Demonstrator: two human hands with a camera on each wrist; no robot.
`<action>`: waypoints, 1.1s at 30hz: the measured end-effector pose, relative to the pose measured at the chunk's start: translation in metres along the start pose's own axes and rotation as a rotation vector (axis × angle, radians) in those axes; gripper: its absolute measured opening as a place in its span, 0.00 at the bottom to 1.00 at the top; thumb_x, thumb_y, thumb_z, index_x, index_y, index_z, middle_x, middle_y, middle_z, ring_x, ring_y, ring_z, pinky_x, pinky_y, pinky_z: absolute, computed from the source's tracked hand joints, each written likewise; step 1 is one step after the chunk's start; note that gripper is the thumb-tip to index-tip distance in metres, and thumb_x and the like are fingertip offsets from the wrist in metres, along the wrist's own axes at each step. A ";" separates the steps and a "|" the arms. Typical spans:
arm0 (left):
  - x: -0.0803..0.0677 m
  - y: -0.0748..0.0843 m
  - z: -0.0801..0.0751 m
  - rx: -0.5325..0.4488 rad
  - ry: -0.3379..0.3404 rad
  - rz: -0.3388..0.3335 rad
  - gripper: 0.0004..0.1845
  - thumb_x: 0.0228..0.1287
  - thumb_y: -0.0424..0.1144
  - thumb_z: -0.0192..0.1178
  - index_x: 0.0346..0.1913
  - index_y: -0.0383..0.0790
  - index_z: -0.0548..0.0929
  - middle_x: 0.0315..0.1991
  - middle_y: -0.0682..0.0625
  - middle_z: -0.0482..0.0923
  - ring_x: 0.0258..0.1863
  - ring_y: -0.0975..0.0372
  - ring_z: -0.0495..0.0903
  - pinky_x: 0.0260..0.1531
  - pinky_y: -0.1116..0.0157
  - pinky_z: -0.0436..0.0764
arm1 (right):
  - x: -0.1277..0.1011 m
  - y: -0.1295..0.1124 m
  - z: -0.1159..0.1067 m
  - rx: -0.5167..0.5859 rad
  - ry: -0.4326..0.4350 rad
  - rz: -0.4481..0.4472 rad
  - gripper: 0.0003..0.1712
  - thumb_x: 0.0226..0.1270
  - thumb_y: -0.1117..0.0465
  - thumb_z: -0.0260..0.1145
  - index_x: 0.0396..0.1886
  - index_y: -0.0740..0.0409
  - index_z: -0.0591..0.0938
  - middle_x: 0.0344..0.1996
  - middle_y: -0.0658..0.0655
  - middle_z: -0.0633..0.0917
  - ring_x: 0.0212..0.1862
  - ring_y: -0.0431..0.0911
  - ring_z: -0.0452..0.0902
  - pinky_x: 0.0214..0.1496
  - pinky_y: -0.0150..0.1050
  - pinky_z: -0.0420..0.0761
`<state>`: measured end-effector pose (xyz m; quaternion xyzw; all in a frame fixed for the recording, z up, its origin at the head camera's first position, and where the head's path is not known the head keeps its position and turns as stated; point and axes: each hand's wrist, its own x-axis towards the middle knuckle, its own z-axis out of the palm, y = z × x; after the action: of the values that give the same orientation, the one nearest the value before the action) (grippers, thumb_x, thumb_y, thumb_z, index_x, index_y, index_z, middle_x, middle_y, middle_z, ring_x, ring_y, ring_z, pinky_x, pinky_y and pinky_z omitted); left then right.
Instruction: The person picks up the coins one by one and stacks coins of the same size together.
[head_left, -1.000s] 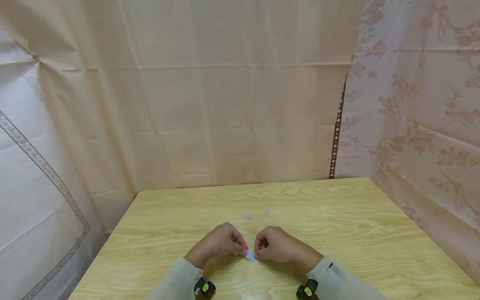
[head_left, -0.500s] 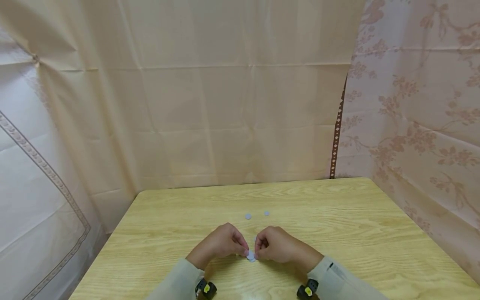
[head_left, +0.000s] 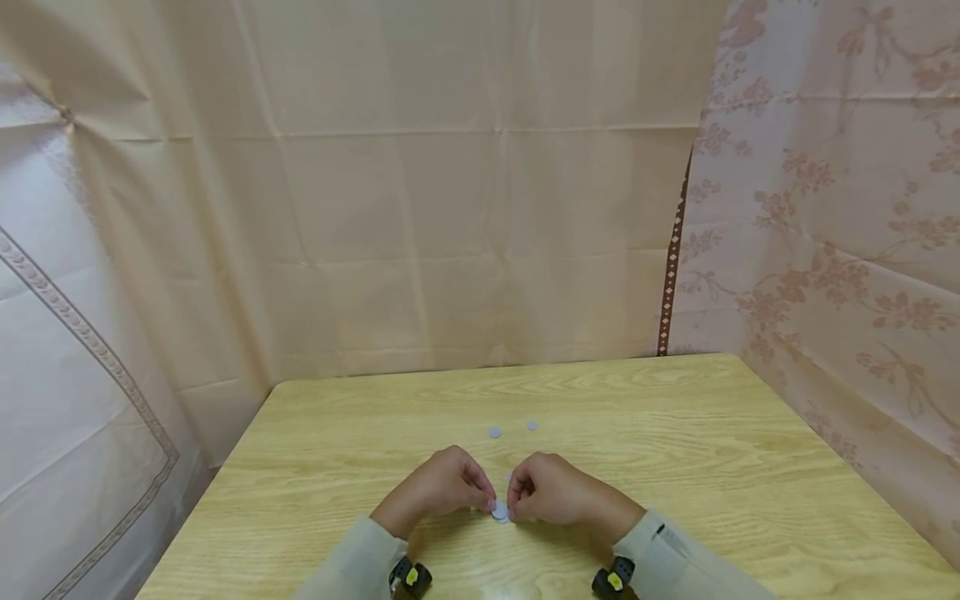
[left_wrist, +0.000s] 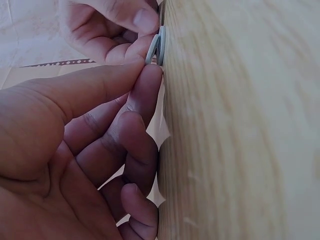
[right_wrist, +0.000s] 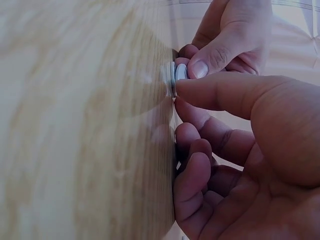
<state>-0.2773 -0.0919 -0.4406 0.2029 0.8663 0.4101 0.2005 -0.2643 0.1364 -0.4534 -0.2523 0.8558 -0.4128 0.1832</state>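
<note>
Two small pale round discs lie one over the other near the table's front. Left thumb and forefinger of my left hand [head_left: 457, 482] pinch the upper disc [head_left: 499, 508], which leans at an angle to the one below in the left wrist view. My right hand [head_left: 551, 490] is at the other side, its thumb and forefinger at the edge of the lower disc [right_wrist: 173, 79], seemingly pinching it. That contact is partly covered by the thumb in the right wrist view. Both hands rest low, with fingers curled near the tabletop.
Farther back on the wooden table [head_left: 360, 433] lie two more pale discs, a left one [head_left: 495, 432] and a right one [head_left: 532, 426]. Another disc [head_left: 510, 477] peeks out beside the right hand. Curtains [head_left: 465, 208] hang around the table.
Both hands keep nearly the same place and grip. The upper disc shifts only very slightly over the lower one; the other discs stay put.
</note>
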 end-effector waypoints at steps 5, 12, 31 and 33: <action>0.000 0.001 0.000 0.009 0.001 -0.001 0.04 0.57 0.35 0.77 0.28 0.45 0.92 0.26 0.54 0.89 0.25 0.63 0.77 0.27 0.66 0.74 | 0.000 -0.002 0.000 -0.012 0.004 -0.003 0.07 0.62 0.65 0.76 0.29 0.50 0.86 0.22 0.47 0.82 0.23 0.38 0.72 0.25 0.30 0.72; 0.001 0.000 0.001 0.004 0.001 0.003 0.04 0.58 0.35 0.77 0.28 0.44 0.92 0.26 0.54 0.89 0.26 0.63 0.77 0.27 0.65 0.75 | 0.000 -0.003 0.002 -0.030 0.013 -0.008 0.08 0.62 0.63 0.76 0.28 0.50 0.85 0.20 0.46 0.80 0.22 0.37 0.71 0.24 0.29 0.69; -0.002 -0.001 -0.001 0.070 0.020 -0.010 0.08 0.47 0.32 0.81 0.26 0.45 0.91 0.22 0.56 0.86 0.25 0.64 0.79 0.28 0.64 0.77 | 0.001 -0.018 0.009 -0.106 0.072 -0.003 0.10 0.61 0.64 0.75 0.23 0.49 0.86 0.19 0.43 0.82 0.22 0.36 0.72 0.25 0.30 0.71; -0.002 -0.002 -0.001 0.078 0.023 -0.010 0.09 0.46 0.31 0.81 0.26 0.45 0.90 0.22 0.56 0.86 0.24 0.63 0.79 0.28 0.64 0.77 | 0.002 -0.020 0.010 -0.111 0.080 -0.003 0.10 0.61 0.64 0.75 0.22 0.49 0.86 0.18 0.43 0.82 0.21 0.36 0.71 0.24 0.29 0.70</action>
<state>-0.2763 -0.0948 -0.4410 0.2014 0.8850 0.3771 0.1843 -0.2554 0.1187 -0.4436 -0.2469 0.8835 -0.3749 0.1340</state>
